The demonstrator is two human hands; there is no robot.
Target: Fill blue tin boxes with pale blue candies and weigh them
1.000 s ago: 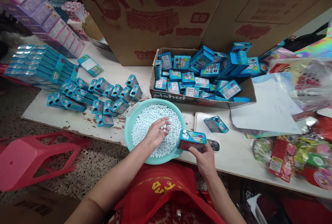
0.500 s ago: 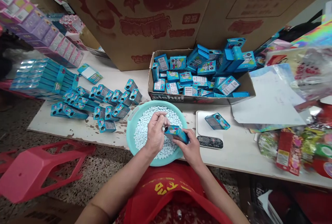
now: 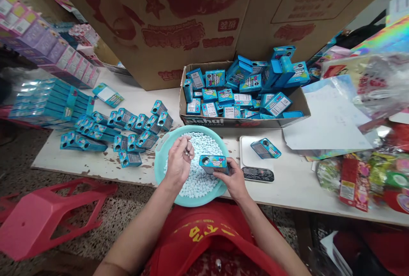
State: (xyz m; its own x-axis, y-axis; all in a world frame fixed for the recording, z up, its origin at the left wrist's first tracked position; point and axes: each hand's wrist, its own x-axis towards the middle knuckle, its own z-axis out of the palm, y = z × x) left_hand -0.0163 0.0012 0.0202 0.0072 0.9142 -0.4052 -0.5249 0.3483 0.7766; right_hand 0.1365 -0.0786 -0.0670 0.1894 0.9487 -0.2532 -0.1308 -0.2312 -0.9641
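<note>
Currently, the right hand is holding an uncapped Caramelo Macizo box over the candy basin, the left hand is hovering half-folded, contents unclear, and other uncapped boxes are standing leftward.

Narrow gap between basin and scale; open carton blocks far side, tins crowd left

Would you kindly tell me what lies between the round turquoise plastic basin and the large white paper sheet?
The head view shows a flat white scale bearing one blue rectangular box, with the bare right hand at the rim of the basin.
</note>
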